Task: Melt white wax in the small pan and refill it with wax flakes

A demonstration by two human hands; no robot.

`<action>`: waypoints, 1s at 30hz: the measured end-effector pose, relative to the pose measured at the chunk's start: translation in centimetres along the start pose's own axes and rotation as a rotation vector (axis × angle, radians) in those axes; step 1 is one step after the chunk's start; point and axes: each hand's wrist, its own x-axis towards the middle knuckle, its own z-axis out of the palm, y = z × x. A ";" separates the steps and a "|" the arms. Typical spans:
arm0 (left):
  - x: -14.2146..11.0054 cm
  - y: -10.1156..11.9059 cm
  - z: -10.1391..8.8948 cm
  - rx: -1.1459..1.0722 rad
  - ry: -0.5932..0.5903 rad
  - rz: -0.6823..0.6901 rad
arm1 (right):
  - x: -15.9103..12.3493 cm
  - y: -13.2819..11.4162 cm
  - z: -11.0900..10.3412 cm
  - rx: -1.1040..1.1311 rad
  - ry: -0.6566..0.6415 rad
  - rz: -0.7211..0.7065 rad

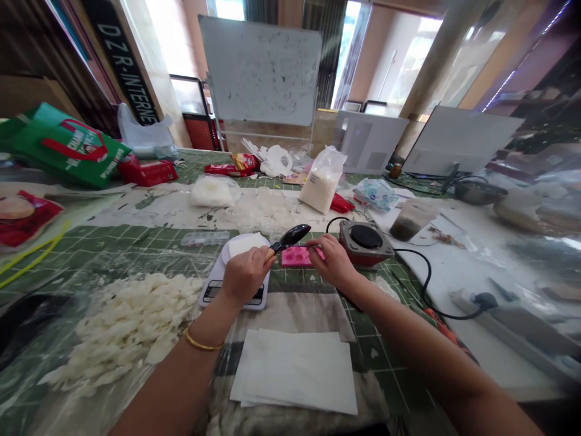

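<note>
My left hand (pixel 247 272) is closed round the light handle of a black spoon (pixel 293 236), held tilted above a white digital kitchen scale (pixel 212 281). On the scale rests a white square piece (pixel 245 243), partly behind the hand. My right hand (pixel 333 257) has its fingers pinched together near the spoon's bowl. A small dark tip shows at those fingers, too small to name. Just below and behind the fingers lies a pink mould (pixel 290 257) with round cavities, its right end hidden by the hand.
A small electric hotplate (pixel 367 241) with a black cable stands at right. White flakes (pixel 136 321) are heaped on plastic at left. White sheets (pixel 297 372) lie on a grey cloth (pixel 290 312) in front. Behind are clear cups (pixel 263 209) and a bag of white pellets (pixel 321 184).
</note>
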 end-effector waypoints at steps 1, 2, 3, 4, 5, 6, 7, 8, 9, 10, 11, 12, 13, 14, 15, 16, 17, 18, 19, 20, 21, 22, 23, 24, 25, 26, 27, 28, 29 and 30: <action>0.0 0.0 0.0 0.001 0.008 0.004 | 0.1 0.0 -0.1 0.003 0.004 0.005; 0.0 0.0 -0.1 0.002 0.012 0.008 | 0.1 -0.1 -0.1 0.004 -0.005 0.003; 0.1 0.1 -0.1 0.004 0.016 0.011 | 0.1 -0.1 -0.2 0.002 -0.021 -0.002; 0.1 0.1 -0.1 0.007 0.017 0.012 | 0.1 -0.1 -0.2 -0.003 -0.037 -0.008; 0.1 0.1 -0.1 0.011 0.016 0.011 | 0.1 -0.1 -0.2 -0.008 -0.045 -0.011; 0.0 0.1 -0.1 0.012 0.013 0.008 | 0.1 -0.1 -0.2 -0.011 -0.041 -0.007; 0.0 0.1 -0.1 0.014 0.009 0.003 | 0.1 -0.1 -0.3 -0.010 -0.025 0.002; 0.0 0.0 -0.1 0.013 0.004 -0.004 | 0.1 -0.1 -0.3 -0.007 -0.010 0.011; -0.1 0.0 -0.1 0.007 -0.003 -0.011 | 0.1 -0.2 -0.3 -0.002 -0.005 0.015; -0.1 0.0 -0.1 -0.003 -0.009 -0.018 | 0.0 -0.2 -0.4 0.002 -0.014 0.012; -0.1 0.1 -0.1 -0.014 -0.013 -0.025 | 0.0 -0.2 -0.4 0.004 -0.031 0.006; -0.1 0.1 -0.1 -0.025 -0.015 -0.030 | 0.0 -0.3 -0.5 0.004 -0.047 0.001; -0.1 0.1 -0.1 -0.033 -0.015 -0.030 | 0.0 -0.3 -0.5 0.001 -0.055 0.001; -0.1 0.1 -0.1 -0.038 -0.012 -0.028 | 0.0 -0.3 -0.6 -0.002 -0.047 0.009; -0.1 0.1 -0.2 -0.041 -0.007 -0.025 | -0.1 -0.4 -0.6 -0.004 -0.028 0.019; -0.1 0.1 -0.2 -0.044 -0.002 -0.025 | -0.1 -0.4 -0.7 -0.004 -0.013 0.024; -0.1 0.1 -0.2 -0.049 0.002 -0.027 | -0.1 -0.5 -0.8 -0.002 -0.009 0.022; -0.1 0.1 -0.3 -0.055 0.000 -0.033 | -0.1 -0.5 -0.9 0.001 -0.020 0.015; -0.1 0.1 -0.3 -0.060 -0.004 -0.039 | -0.2 -0.5 -1.0 0.002 -0.036 0.008; -0.1 0.1 -0.3 -0.060 -0.009 -0.046 | -0.2 -0.5 -1.1 0.001 -0.050 0.006; -0.1 0.0 -0.3 -0.053 -0.012 -0.051 | -0.3 -0.5 -1.3 -0.003 -0.055 0.011; -0.2 0.0 -0.3 -0.038 -0.010 -0.057 | -0.4 -0.5 -1.4 -0.011 -0.049 0.021; -0.2 -0.1 -0.3 -0.019 -0.001 -0.065 | -0.5 -0.5 -1.5 -0.022 -0.037 0.025; -0.2 -0.1 -0.2 0.002 0.010 -0.078 | -0.7 -0.5 -1.5 -0.036 -0.029 0.020; -0.2 -0.2 -0.2 0.023 0.024 -0.091 | -1.0 -0.4 -1.5 -0.052 -0.030 0.002; -0.3 -0.2 -0.2 0.040 0.036 -0.101 | -1.2 -0.4 -1.4 -0.071 -0.040 -0.026; -0.3 -0.3 -0.2 0.054 0.046 -0.107 | -1.5 -0.5 -1.3 -0.090 -0.054 -0.057; -0.3 -0.3 -0.2 0.064 0.054 -0.111 | -1.8 -0.5 -1.1 -0.108 -0.071 -0.086; -0.3 -0.3 -0.2 0.068 0.053 -0.113 | -2.2 -0.6 -1.0 -0.124 -0.087 -0.108; -0.2 -0.3 -0.3 0.068 0.046 -0.113 | -2.4 -0.8 -0.8 -0.135 -0.104 -0.125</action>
